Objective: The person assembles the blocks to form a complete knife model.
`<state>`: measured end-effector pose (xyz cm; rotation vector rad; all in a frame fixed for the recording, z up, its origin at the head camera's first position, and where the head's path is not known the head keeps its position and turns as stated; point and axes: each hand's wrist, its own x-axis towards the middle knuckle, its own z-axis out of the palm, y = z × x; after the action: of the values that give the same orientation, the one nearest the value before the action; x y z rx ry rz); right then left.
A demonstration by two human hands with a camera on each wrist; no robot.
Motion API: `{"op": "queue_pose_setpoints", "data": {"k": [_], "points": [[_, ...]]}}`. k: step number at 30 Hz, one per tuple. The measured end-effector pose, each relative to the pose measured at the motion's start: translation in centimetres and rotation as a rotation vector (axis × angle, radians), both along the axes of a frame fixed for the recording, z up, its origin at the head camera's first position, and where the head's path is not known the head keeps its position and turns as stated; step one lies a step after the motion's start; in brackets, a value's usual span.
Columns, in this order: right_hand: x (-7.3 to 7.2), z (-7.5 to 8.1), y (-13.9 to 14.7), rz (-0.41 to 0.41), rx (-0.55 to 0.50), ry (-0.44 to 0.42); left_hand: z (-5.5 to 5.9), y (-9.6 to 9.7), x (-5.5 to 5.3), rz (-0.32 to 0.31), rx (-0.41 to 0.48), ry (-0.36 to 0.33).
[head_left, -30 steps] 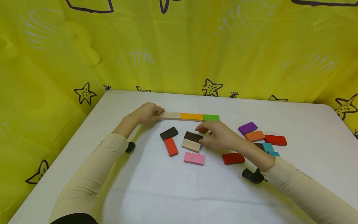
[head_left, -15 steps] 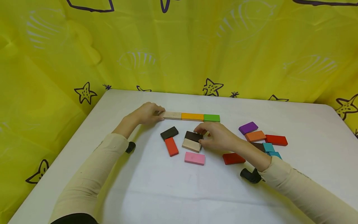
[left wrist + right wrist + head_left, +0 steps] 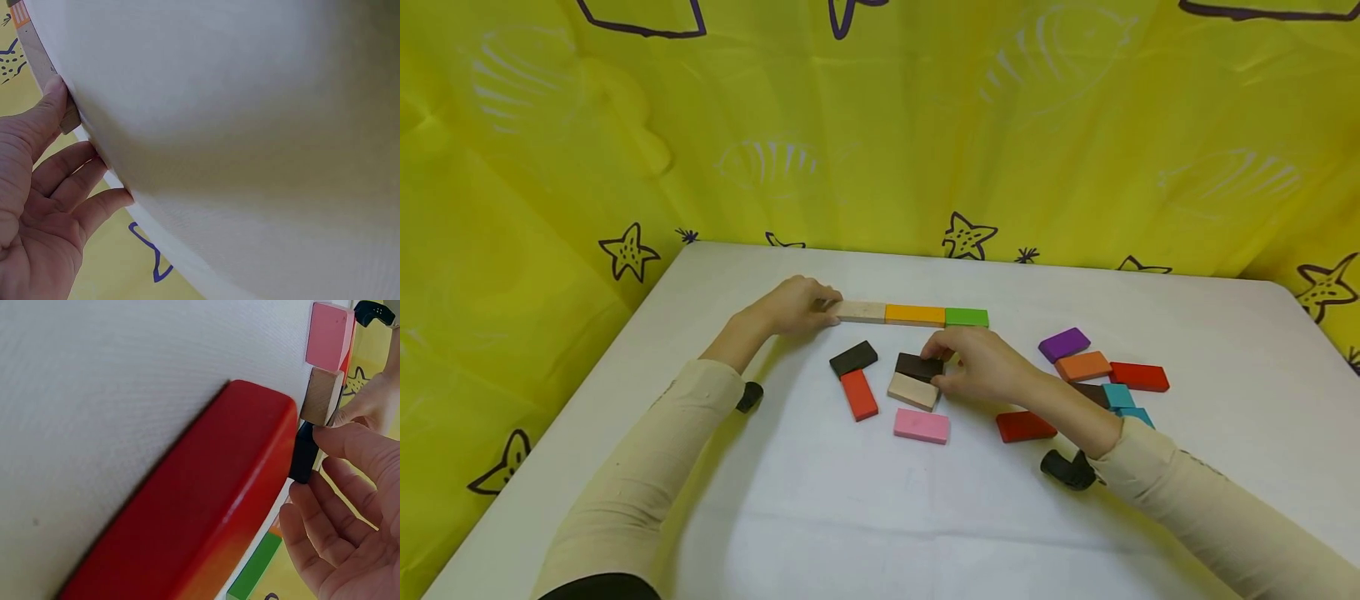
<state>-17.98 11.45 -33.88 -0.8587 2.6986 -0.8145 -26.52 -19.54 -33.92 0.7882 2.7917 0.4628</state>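
Note:
My left hand [image 3: 794,306] holds the left end of a plain wooden block [image 3: 861,312] at the back of the table. In the left wrist view the thumb lies along that block's side. An orange block [image 3: 914,314] and a green block [image 3: 967,317] continue the row end to end. My right hand [image 3: 983,362] pinches a dark brown block [image 3: 917,367] between thumb and fingers. Against that block's near side lies a light wooden block [image 3: 913,391]. In the right wrist view, the thumb is at the dark block [image 3: 304,456], close to the light block [image 3: 322,395].
A black block [image 3: 853,357] touches an orange-red block [image 3: 859,395] on the left. Nearer lies a pink block [image 3: 921,425]. A red block [image 3: 1026,426] sits below the right forearm; purple [image 3: 1064,343], orange [image 3: 1083,365], red, brown and blue blocks cluster right. A yellow curtain hangs behind.
My right hand's fingers have closed in from beside the dark brown block onto its right end. The left hand and the row have stayed in place.

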Motion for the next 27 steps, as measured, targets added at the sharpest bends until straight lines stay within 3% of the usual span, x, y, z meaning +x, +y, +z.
{"op": "queue_pose_setpoints", "data": {"k": [17,27], "points": [[0.1,0.2,1.0,0.019,0.055,0.006,-0.1,0.0,0.1,-0.001,0.007,-0.001],[0.1,0.4,3.7,0.008,-0.007,0.046,0.1,-0.1,0.2,-0.024,0.023,0.012]]}}
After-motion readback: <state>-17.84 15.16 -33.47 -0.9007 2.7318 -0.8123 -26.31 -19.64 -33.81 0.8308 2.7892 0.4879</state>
